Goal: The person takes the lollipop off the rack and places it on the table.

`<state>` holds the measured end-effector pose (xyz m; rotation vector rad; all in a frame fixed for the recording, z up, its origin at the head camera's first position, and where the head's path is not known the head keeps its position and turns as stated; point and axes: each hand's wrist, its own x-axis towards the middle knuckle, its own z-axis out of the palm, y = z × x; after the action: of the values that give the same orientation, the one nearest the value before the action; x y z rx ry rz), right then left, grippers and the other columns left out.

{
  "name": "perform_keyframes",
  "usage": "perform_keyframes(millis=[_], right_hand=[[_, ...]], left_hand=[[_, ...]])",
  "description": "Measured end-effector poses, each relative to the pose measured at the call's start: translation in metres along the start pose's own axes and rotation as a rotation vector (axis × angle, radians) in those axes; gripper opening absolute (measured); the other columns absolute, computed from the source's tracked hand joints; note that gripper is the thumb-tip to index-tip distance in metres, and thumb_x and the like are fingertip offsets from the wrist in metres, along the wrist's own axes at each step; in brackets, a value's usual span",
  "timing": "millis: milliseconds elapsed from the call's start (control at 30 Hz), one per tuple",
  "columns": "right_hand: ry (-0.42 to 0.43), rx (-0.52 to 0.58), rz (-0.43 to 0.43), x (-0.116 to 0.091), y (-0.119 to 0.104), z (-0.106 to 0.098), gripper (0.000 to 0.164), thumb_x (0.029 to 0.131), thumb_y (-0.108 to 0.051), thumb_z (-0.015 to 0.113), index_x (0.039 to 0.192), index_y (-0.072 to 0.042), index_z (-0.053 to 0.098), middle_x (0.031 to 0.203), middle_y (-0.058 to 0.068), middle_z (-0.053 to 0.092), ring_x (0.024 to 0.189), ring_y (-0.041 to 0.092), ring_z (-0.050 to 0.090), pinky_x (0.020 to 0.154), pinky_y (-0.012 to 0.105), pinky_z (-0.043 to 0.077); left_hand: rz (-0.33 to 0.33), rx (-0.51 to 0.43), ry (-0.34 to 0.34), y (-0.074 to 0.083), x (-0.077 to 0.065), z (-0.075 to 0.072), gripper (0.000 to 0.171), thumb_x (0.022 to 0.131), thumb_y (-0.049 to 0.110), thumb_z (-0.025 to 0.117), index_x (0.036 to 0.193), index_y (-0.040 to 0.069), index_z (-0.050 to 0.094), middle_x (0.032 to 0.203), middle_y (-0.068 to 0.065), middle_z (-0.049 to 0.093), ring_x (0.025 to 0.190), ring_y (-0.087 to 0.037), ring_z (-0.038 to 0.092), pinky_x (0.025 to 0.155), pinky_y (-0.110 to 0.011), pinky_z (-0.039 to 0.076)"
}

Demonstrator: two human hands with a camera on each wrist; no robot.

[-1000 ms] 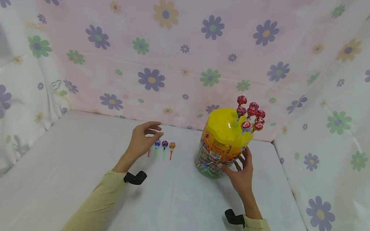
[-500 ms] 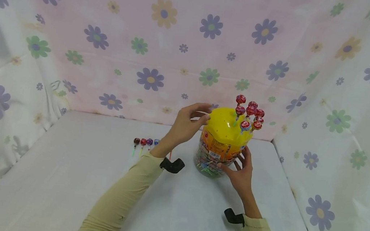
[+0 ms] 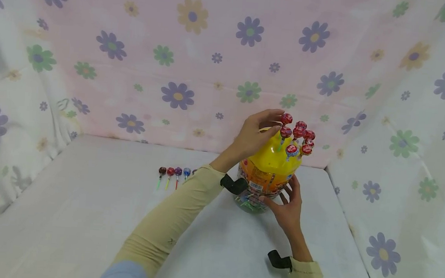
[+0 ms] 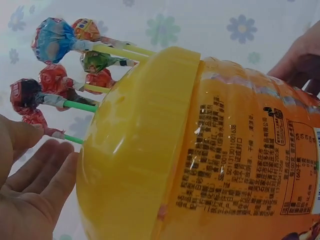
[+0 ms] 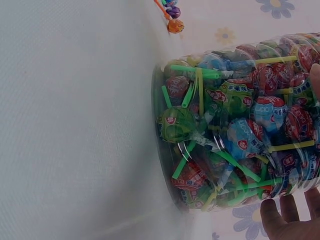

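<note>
My right hand (image 3: 289,212) grips the side of a clear plastic candy jar (image 3: 260,177), which stands on the table and leans slightly. Wrapped lollipops fill the jar (image 5: 240,125), as the right wrist view shows. Several lollipops (image 3: 299,132) stand stick-down in holes of its yellow lid (image 3: 273,160). My left hand (image 3: 253,135) is beside these, thumb and fingers apart at the leftmost ones. In the left wrist view its thumb tip overlaps a red lollipop (image 4: 35,119); whether it touches cannot be told. The other fingers (image 4: 42,167) lie extended beside the lid.
Left of the jar a row of loose lollipops (image 3: 170,171) lies on the white-covered table (image 3: 83,215), partly behind my left arm. Flower-patterned cloth (image 3: 196,67) hangs at the back and both sides.
My left hand has moved right and up from the lollipop row, across to the lollipops standing on the lid. My right hand keeps its grip on the jar.
</note>
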<state>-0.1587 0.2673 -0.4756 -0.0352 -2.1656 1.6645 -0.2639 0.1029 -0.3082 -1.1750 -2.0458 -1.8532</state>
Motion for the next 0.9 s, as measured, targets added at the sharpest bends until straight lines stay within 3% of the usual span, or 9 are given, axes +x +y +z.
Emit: perform_keyframes(millis=[167,467,667,767,900], right_hand=[[-0.015,-0.013,0.024,-0.006,-0.027,0.001,0.099,0.082,0.000,0.083,0.160,-0.007,0.023,0.159,0.021,0.033,0.141,0.042,0.040,0.117,0.059,0.035],[-0.020,-0.004,0.010,-0.006,-0.027,0.002,0.100,0.081,0.002,0.084,0.160,-0.006,0.023,0.158,0.022,0.034,0.140,0.043,0.040,0.116,0.060,0.036],[-0.022,0.005,-0.004,-0.007,-0.029,0.002,0.100,0.080,0.004,0.083,0.160,-0.006,0.023,0.158,0.022,0.034,0.140,0.043,0.039,0.117,0.061,0.035],[-0.020,0.003,-0.005,-0.007,-0.029,0.002,0.100,0.081,0.004,0.083,0.160,-0.007,0.023,0.158,0.022,0.034,0.141,0.044,0.039,0.117,0.062,0.035],[-0.023,-0.004,-0.004,-0.007,-0.028,0.001,0.099,0.081,0.002,0.083,0.160,-0.007,0.023,0.158,0.021,0.033,0.141,0.044,0.038,0.117,0.061,0.034]], left_hand=[[0.018,-0.032,0.027,-0.002,0.002,0.005,0.042,0.097,-0.008,0.061,0.139,-0.002,0.057,0.125,-0.022,0.067,0.111,-0.030,0.068,0.098,-0.023,0.055],[0.119,-0.042,0.181,0.001,0.010,0.005,0.035,0.094,-0.004,0.067,0.130,-0.003,0.064,0.112,-0.020,0.072,0.101,-0.027,0.071,0.086,-0.027,0.060],[0.179,-0.041,0.258,0.004,0.003,-0.022,0.036,0.094,-0.004,0.068,0.130,-0.005,0.063,0.112,-0.023,0.070,0.098,-0.033,0.070,0.085,-0.036,0.062],[0.168,-0.029,0.282,-0.005,-0.007,-0.042,0.035,0.094,-0.005,0.067,0.129,-0.006,0.063,0.112,-0.023,0.070,0.097,-0.032,0.070,0.082,-0.032,0.062],[0.102,-0.010,0.306,-0.021,-0.027,-0.070,0.035,0.093,-0.006,0.068,0.128,-0.004,0.065,0.113,-0.022,0.071,0.095,-0.031,0.070,0.080,-0.028,0.062]])
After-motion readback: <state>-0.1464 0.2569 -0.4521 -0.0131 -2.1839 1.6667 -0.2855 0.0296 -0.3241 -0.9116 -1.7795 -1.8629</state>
